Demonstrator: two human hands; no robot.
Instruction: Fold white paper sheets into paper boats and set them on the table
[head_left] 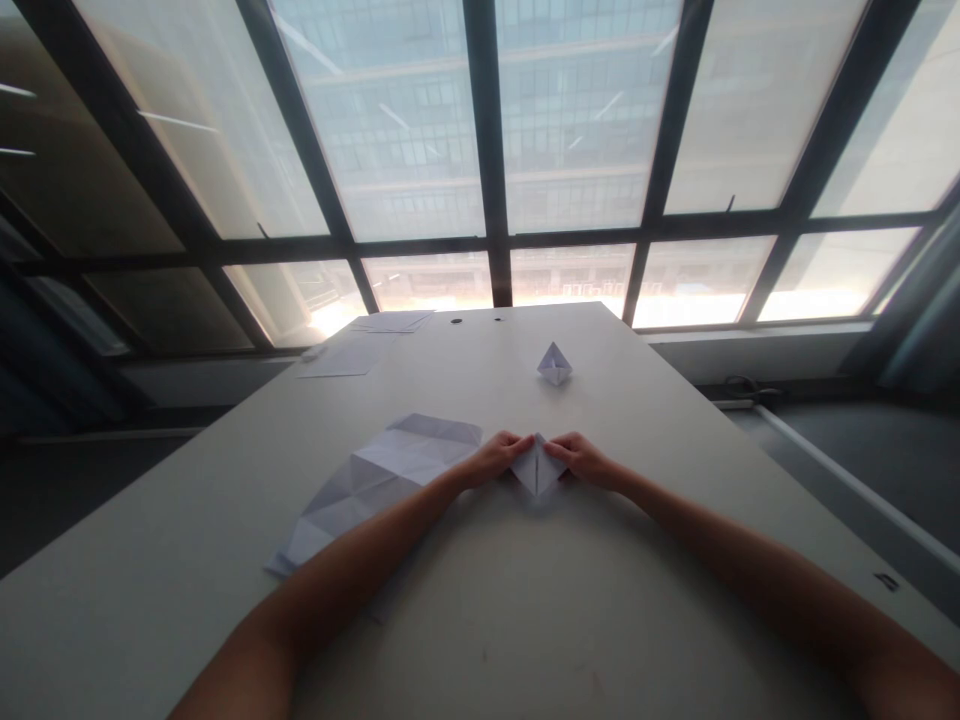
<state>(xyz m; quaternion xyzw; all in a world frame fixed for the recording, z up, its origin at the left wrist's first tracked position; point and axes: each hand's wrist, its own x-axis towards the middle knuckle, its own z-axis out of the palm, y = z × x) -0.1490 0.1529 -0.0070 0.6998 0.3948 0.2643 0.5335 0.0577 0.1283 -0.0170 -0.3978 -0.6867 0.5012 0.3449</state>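
Note:
Between my hands is a small piece of folded white paper (537, 472), diamond-shaped with a seam down its middle and a point toward me. My left hand (498, 457) pinches its left side, thumb on top. On the other side my right hand (582, 458) grips the paper the same way. The fingers underneath are partly hidden. A finished-looking folded paper boat (554, 365) stands upright farther off, beyond my right hand. To the left lies a large creased white sheet (390, 465), partly covered by my left forearm.
Flat white sheets (349, 355) lie at the table's far left corner. The white table (637, 600) narrows away toward tall windows (420, 120). Two dark round spots (456, 321) mark its far end, and a small dark mark (886, 581) sits near the right edge.

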